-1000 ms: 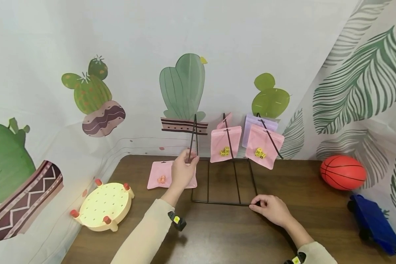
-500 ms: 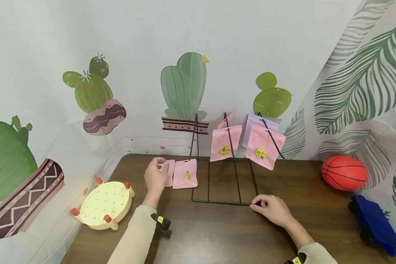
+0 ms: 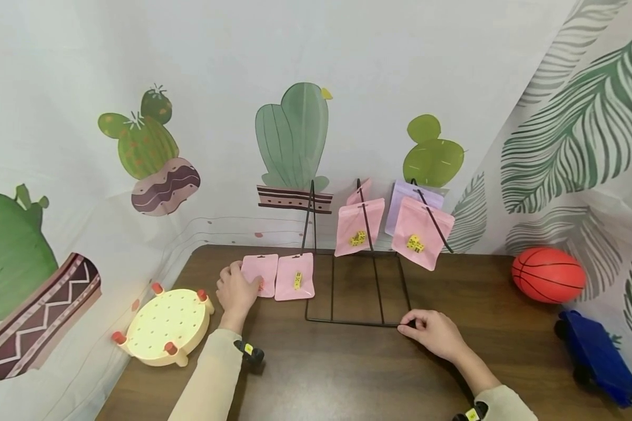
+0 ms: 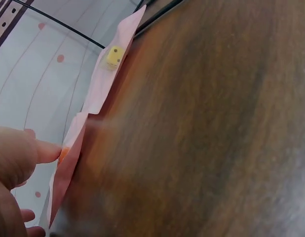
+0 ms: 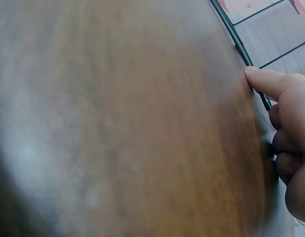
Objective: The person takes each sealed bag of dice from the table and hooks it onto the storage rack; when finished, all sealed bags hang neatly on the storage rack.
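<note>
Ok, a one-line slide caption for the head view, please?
Left hand touches a pink pouch beside another pouch on the table; right hand grips the black rack, where more pouches hang.

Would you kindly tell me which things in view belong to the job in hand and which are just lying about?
Apparently the job's:
black wire rack, held by the right hand
pink packet, touched by the left hand
yellow-dice packet beside it
hanging pink packets
hanging purple packet

Apparently just lying about:
cream stand
red ball
blue object

The left hand (image 3: pixel 237 290) has left the rack (image 3: pixel 344 322) for the leftmost pink bag (image 3: pixel 259 269), apparently touching it
</note>
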Demonstrator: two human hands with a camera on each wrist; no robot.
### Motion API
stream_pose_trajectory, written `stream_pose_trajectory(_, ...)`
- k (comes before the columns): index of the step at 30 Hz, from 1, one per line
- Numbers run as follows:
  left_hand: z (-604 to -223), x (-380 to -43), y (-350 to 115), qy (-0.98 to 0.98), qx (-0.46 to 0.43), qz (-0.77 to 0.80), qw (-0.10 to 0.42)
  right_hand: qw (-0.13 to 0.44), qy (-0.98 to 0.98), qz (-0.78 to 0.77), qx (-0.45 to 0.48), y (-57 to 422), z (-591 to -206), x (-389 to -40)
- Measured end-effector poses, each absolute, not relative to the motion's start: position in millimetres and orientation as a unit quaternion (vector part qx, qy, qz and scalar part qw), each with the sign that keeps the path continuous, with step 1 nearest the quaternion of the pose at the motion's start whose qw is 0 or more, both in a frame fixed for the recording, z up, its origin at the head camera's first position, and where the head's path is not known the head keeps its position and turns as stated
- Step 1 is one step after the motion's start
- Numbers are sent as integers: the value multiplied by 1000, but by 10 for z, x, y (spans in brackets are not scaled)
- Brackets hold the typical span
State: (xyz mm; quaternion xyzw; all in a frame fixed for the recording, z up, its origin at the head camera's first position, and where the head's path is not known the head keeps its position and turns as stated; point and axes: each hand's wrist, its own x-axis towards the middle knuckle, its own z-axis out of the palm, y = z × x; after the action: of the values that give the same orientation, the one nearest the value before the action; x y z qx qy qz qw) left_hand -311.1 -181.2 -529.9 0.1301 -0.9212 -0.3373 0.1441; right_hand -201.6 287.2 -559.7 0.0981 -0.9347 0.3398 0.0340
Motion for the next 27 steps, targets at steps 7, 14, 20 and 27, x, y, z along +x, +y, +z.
stream_pose_trajectory(7,-5297,-3145,-1846,-927,133,-330,121,34,-936,337,95,2867,-5593,-2022)
stream_pose_trajectory(14,-5275,-3126,-1859,-922,124,-349,115,29,-936,337,97,2870,-5593,-2021)
stream_pose_trajectory(20,-5259,-3109,-1874,-912,128,-374,106,27,-936,336,101,2863,-5586,-2019)
stream_pose_trajectory(27,-5241,-3072,-1890,-914,121,-376,86,39,-937,332,103,2867,-5601,-2021)
